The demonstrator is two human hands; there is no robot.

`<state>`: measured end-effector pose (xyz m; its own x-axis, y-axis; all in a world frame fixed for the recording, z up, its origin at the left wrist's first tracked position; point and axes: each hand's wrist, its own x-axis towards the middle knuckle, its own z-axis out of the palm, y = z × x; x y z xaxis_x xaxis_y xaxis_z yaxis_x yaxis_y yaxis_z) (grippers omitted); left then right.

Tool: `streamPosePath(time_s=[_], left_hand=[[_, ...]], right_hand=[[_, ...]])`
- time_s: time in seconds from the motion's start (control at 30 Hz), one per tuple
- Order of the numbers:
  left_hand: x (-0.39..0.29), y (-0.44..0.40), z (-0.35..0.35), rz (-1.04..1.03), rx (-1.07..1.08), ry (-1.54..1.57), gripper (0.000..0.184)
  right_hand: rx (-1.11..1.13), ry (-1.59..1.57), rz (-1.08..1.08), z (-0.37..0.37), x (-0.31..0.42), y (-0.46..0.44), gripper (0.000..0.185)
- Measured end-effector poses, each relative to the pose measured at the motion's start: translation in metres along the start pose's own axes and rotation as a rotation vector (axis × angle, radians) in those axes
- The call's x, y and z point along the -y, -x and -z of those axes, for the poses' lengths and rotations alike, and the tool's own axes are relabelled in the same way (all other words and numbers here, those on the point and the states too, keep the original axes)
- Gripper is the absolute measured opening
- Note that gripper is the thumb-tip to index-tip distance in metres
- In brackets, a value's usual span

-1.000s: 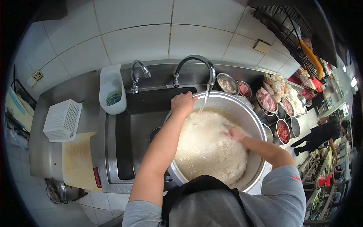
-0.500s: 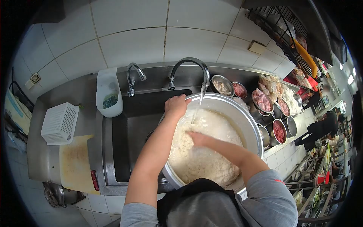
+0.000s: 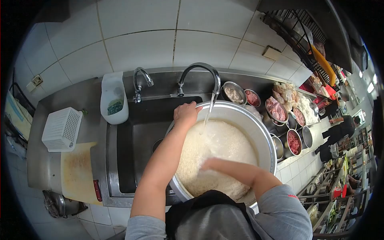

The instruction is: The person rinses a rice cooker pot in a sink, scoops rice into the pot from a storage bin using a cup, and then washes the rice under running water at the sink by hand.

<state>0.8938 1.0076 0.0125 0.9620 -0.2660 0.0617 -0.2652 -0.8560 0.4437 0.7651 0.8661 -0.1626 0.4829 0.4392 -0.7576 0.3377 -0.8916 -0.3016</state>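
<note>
A large metal pot (image 3: 265, 134) stands over the sink, filled with rice (image 3: 187, 162) in cloudy water. My left hand (image 3: 186, 115) is closed over the pot's upper left rim. Inside the pot, my right hand (image 3: 211, 165) is down in the rice and water; its fingers are blurred and partly under the surface. Water runs in a stream from the curved faucet (image 3: 203, 66) into the pot.
To the right are metal bowls of raw meat (image 3: 294, 142) and a pile of pale meat (image 3: 286, 95). On the left counter sit a white plastic basket (image 3: 63, 130), a white container (image 3: 116, 100), a stained cutting board (image 3: 77, 170) and a red-handled knife (image 3: 97, 190). A co-worker (image 3: 340, 130) stands far right.
My right hand has moved down through the rice, toward my body and away from the water stream. My left hand stays on the rim.
</note>
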Motion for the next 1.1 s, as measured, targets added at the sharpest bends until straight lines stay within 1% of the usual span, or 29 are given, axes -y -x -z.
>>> streamPosePath(time_s=[0.07,0.13,0.17,0.27,0.3,0.37,0.4,0.5,0.57,0.6,0.63,0.67,0.7,0.73,0.77,0.8,0.87,0.9,1.0,1.1], left_hand=[[0.001,0.004,-0.002,0.004,0.009,0.010,0.039],[0.000,0.006,0.004,0.013,0.007,0.024,0.039],[0.001,0.006,0.003,0.013,0.003,0.021,0.039],[0.002,0.004,0.000,0.002,0.002,0.024,0.040],[0.002,0.003,0.000,-0.004,0.015,0.022,0.041],[0.000,0.002,0.000,-0.013,0.023,0.022,0.041],[-0.001,0.002,0.000,-0.016,0.019,0.023,0.041],[0.000,0.000,-0.003,-0.014,0.027,0.027,0.041],[0.001,0.000,-0.003,-0.005,0.046,0.017,0.041],[0.001,-0.001,-0.002,0.000,0.059,0.010,0.041],[0.001,-0.001,0.000,0.005,0.072,0.004,0.041],[0.000,-0.001,0.001,0.007,0.077,0.003,0.041],[0.000,-0.001,0.002,0.010,0.082,0.005,0.041],[0.000,0.000,0.003,0.015,0.086,0.008,0.041],[0.000,0.000,0.003,0.025,0.087,0.012,0.042],[0.000,0.000,0.003,0.034,0.087,0.015,0.042],[-0.002,0.002,0.003,0.050,0.088,0.025,0.042],[-0.002,0.003,0.003,0.056,0.087,0.030,0.042],[-0.003,0.003,0.004,0.088,0.082,0.044,0.042],[-0.002,0.000,-0.003,0.083,0.019,0.051,0.040]], right_hand=[[-0.068,-0.181,-0.047,0.021,-0.034,-0.012,0.048],[-0.147,-0.227,-0.160,0.027,-0.066,-0.001,0.051],[-0.194,-0.214,-0.224,0.021,-0.078,0.008,0.052],[-0.284,0.011,-0.389,-0.031,-0.093,0.015,0.065],[-0.243,0.116,-0.392,-0.048,-0.081,0.016,0.066],[-0.104,0.200,-0.265,-0.068,-0.041,0.005,0.066],[-0.060,0.199,-0.202,-0.067,-0.025,0.001,0.066],[0.017,0.108,-0.091,-0.036,0.005,-0.005,0.066],[-0.002,-0.062,-0.124,0.004,0.003,0.002,0.067],[-0.014,-0.192,-0.216,0.031,0.010,0.024,0.067],[-0.040,-0.410,-0.390,0.068,0.026,0.068,0.067],[-0.062,-0.521,-0.508,0.094,0.037,0.100,0.067],[-0.188,-0.024,-0.291,0.067,-0.026,0.033,0.070],[-0.141,0.087,-0.219,0.072,-0.060,0.027,0.072],[-0.149,0.167,-0.331,0.085,-0.058,0.052,0.070],[-0.178,0.196,-0.393,0.095,-0.068,0.067,0.068],[0.045,-0.051,-0.468,0.109,-0.109,0.078,0.067],[0.114,-0.164,-0.479,0.106,-0.122,0.090,0.065],[0.193,-0.391,-0.422,0.065,-0.128,0.128,0.060],[0.232,-0.663,-0.348,0.018,-0.101,0.148,0.055]])
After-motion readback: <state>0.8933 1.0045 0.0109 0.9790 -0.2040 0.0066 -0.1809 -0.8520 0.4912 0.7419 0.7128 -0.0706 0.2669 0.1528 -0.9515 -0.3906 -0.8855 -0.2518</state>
